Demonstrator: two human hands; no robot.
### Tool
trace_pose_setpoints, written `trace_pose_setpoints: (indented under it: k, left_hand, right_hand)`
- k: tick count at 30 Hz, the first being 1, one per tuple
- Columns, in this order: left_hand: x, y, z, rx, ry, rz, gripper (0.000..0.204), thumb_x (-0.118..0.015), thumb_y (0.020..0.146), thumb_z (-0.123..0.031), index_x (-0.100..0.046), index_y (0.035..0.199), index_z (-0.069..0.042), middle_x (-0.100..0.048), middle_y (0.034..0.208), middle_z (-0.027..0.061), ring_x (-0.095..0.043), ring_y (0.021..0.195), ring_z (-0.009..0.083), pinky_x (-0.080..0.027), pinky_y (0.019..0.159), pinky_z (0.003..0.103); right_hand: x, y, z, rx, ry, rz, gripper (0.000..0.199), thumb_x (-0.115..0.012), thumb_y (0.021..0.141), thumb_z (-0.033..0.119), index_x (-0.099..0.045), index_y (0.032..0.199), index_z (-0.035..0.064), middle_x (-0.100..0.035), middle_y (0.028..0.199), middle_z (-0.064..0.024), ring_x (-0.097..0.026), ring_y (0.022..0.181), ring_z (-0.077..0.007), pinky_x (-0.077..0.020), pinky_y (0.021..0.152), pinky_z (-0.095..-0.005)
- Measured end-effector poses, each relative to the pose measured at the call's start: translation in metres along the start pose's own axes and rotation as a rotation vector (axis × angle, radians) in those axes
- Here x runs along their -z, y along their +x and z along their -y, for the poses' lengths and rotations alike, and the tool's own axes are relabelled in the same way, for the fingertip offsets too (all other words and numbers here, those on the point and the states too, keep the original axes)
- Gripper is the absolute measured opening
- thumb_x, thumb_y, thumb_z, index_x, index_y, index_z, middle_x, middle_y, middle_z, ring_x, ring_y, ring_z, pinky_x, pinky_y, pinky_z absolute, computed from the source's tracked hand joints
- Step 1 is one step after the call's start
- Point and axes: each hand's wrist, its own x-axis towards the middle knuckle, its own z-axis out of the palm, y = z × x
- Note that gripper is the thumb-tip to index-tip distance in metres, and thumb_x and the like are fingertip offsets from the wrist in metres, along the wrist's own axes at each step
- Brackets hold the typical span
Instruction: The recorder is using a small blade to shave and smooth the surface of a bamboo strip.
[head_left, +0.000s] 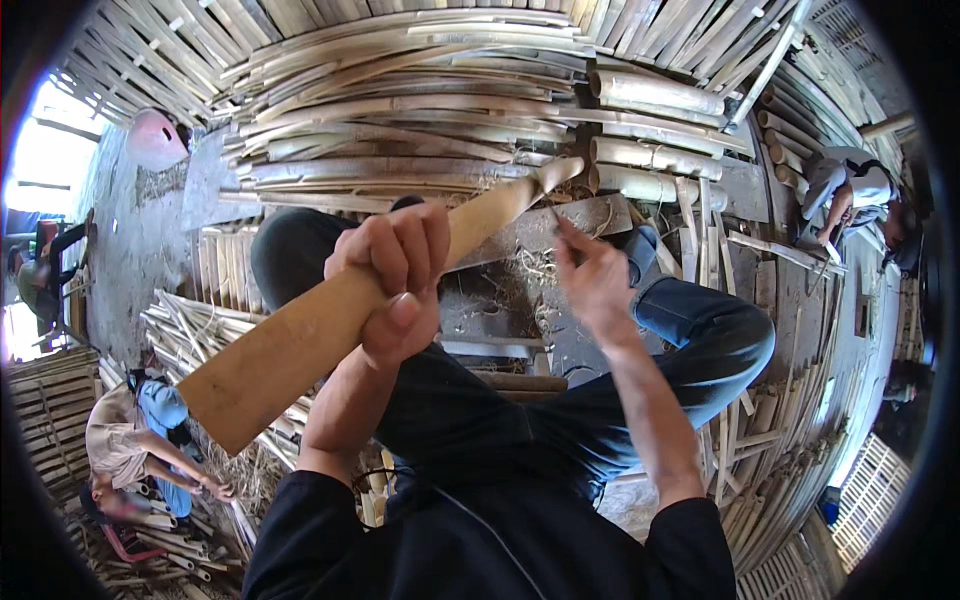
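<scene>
My left hand (395, 275) is wrapped round a long, flat bamboo piece (275, 355), thumb pressed on its face. The piece slants from the lower left, where its end is broad and square, up to a narrower, carved-looking far end at the upper right. Close to that far end, my right hand (597, 285) is closed, apart from the piece. A small dark tip shows by its index finger, but what it grips is mostly hidden. Below lies a wooden board (603, 213), with curled shavings (538, 265) about it, between my bent legs.
Split bamboo strips (400, 105) are stacked ahead, beside thick bamboo poles (655, 95). More thin sticks (185, 325) lie at my left. One person (140, 430) sits low at the left, another (850, 195) at the far right, and a third (45, 270) by the bright opening.
</scene>
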Motion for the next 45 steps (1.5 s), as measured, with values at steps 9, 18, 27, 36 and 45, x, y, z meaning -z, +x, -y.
trace_pose_setpoints:
  k: [9,18,27,36,45]
  left_hand:
    - [0.002,0.006,-0.002,0.076,0.039,0.136,0.038,-0.076,0.074,-0.029,-0.042,0.064,-0.015,-0.039,0.055,-0.0042,-0.034,0.051,0.012,-0.028,0.053,0.029]
    - [0.006,0.003,0.005,-0.076,0.028,0.165,0.034,-0.072,0.073,-0.02,-0.041,0.061,-0.012,-0.041,0.054,-0.0023,-0.037,0.046,0.0124,-0.029,0.046,0.027]
    - [0.0,0.004,0.003,-0.049,0.069,0.261,0.043,-0.077,0.075,-0.034,-0.04,0.061,-0.016,-0.036,0.05,-0.006,-0.037,0.044,0.012,-0.026,0.046,0.027]
    - [0.001,0.009,0.003,-0.062,0.062,0.305,0.042,-0.076,0.073,-0.029,-0.039,0.06,-0.013,-0.039,0.053,-0.0014,-0.038,0.043,0.0162,-0.028,0.044,0.029]
    - [-0.003,0.01,0.0,-0.022,0.082,0.276,0.042,-0.077,0.073,-0.034,-0.04,0.06,-0.016,-0.036,0.052,-0.0057,-0.034,0.044,0.0125,-0.026,0.047,0.029]
  right_hand:
    - [0.001,-0.004,0.012,0.486,0.32,-0.181,0.034,-0.074,0.083,0.003,-0.071,0.117,0.0031,-0.068,0.07,-0.0091,-0.06,0.052,-0.0135,-0.0483,0.05,-0.0283]
    - [0.009,0.021,0.008,0.272,0.041,-0.067,0.034,-0.073,0.084,0.005,-0.072,0.118,0.0096,-0.067,0.07,-0.0129,-0.062,0.054,-0.0127,-0.0498,0.052,-0.0299]
    - [0.008,0.001,-0.001,0.37,0.255,-0.197,0.028,-0.073,0.086,0.007,-0.073,0.113,0.0038,-0.073,0.08,-0.0127,-0.062,0.058,-0.0094,-0.0495,0.057,-0.0246]
    - [0.014,-0.02,0.028,0.401,0.384,-0.105,0.026,-0.069,0.09,0.005,-0.071,0.116,0.0011,-0.075,0.085,-0.0097,-0.065,0.076,-0.0057,-0.0516,0.067,-0.0222]
    - [0.012,-0.019,0.005,0.353,0.223,-0.151,0.03,-0.066,0.093,0.003,-0.068,0.123,0.0034,-0.073,0.086,-0.0072,-0.062,0.07,-0.0064,-0.0505,0.063,-0.0228]
